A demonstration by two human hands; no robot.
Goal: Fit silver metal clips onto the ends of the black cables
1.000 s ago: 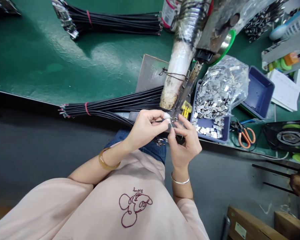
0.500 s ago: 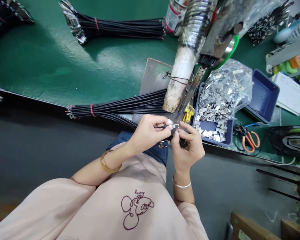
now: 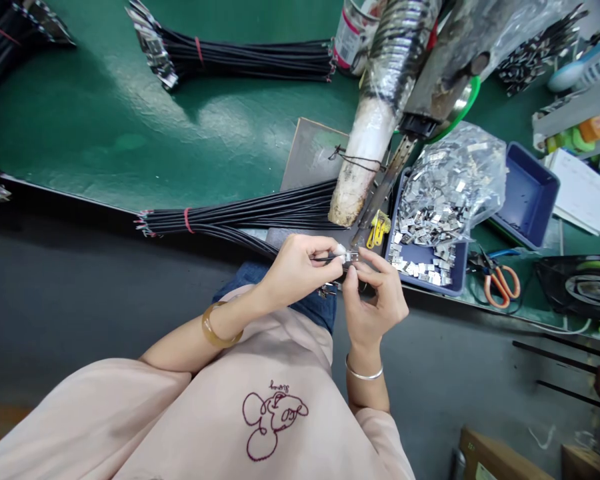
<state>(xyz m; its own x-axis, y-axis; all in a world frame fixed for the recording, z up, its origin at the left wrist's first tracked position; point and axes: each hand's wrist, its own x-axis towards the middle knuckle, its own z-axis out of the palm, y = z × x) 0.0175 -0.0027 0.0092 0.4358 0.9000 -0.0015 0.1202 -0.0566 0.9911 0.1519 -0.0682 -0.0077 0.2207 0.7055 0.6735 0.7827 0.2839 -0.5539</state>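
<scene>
My left hand [image 3: 305, 270] is closed, with thumb and forefinger pinching a black cable near its end. At that end is a small silvery metal connector [image 3: 351, 256], between my two hands. Thumb and forefinger of my right hand [image 3: 377, 293] close on the connector from the other side. Fingertips partly cover it, so its fine detail is hidden. Behind my left hand a bundle of black cables [image 3: 240, 217], tied with a red band, lies along the bench edge.
A blue tray [image 3: 460, 283] with loose metal connector shells and a plastic bag [image 3: 463, 180] stands to the right. Beyond are orange-handled pliers [image 3: 500, 287] and another blue tray [image 3: 545, 180]. A wrapped duct [image 3: 355, 173] hangs low over the bench. Yellow clips [image 3: 379, 230] lie near my fingers.
The view has shifted slightly. Both hands keep nearly the same place and grip around the connector.
</scene>
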